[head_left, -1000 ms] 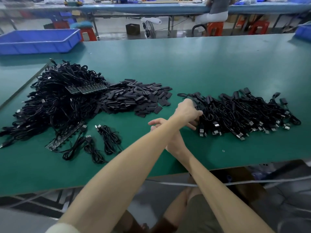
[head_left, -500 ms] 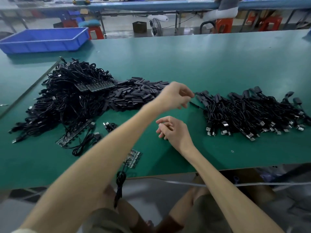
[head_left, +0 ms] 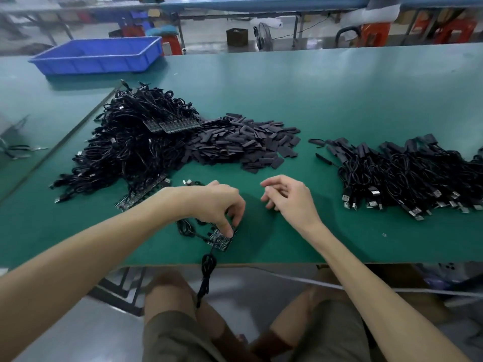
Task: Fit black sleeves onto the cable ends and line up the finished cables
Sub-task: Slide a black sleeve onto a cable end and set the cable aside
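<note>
now left hand (head_left: 218, 205) down on circuit strip (head_left: 221, 239)

Finished cables (head_left: 407, 178) cut off at right edge; left hand (head_left: 217, 205) hides part of circuit strip (head_left: 220, 240).

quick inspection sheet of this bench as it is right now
surface: green bench top, bare between the piles
job's things: loose black sleeves heaped mid-bench; finished cables rowed at right
clutter: blue tray at far left; tool at left edge
hands: left hand pinching a small circuit board; right hand open, holding nothing
cables: tangled pile at left; one cable hangs over the near edge
surroundings: floor fan, red stools
</note>
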{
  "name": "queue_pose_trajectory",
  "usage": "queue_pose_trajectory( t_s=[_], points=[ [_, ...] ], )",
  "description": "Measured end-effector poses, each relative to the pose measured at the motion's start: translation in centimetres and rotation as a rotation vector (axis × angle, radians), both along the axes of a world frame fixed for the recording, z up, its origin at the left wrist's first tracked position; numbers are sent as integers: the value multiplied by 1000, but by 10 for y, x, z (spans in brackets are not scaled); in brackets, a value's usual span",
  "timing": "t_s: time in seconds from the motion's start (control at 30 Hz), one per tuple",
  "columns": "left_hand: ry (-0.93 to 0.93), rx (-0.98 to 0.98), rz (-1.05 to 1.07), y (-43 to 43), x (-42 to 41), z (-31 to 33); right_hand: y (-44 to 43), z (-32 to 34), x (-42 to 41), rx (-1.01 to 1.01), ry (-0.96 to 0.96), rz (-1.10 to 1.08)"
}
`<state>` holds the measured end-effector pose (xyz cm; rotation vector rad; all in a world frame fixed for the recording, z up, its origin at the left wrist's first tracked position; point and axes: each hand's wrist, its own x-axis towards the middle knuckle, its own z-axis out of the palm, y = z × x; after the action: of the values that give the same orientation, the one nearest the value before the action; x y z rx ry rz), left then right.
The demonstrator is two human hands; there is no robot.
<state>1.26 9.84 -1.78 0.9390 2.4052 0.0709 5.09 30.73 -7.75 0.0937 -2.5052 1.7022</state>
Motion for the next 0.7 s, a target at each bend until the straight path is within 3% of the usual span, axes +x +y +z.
queue_pose_trajectory(
  t_s=[0.1, 0.37, 0.7],
  points=[
    [-15, 28, 27, -3, 4, -3, 0, 0, 1, -2, -5, 0],
    [-340, 274, 24, -14, 1, 42, 2, 0, 3, 7, 2, -3],
    [-734, 273, -129, -10, 25, 33, 3, -2, 3, -14, -12, 7]
  ],
)
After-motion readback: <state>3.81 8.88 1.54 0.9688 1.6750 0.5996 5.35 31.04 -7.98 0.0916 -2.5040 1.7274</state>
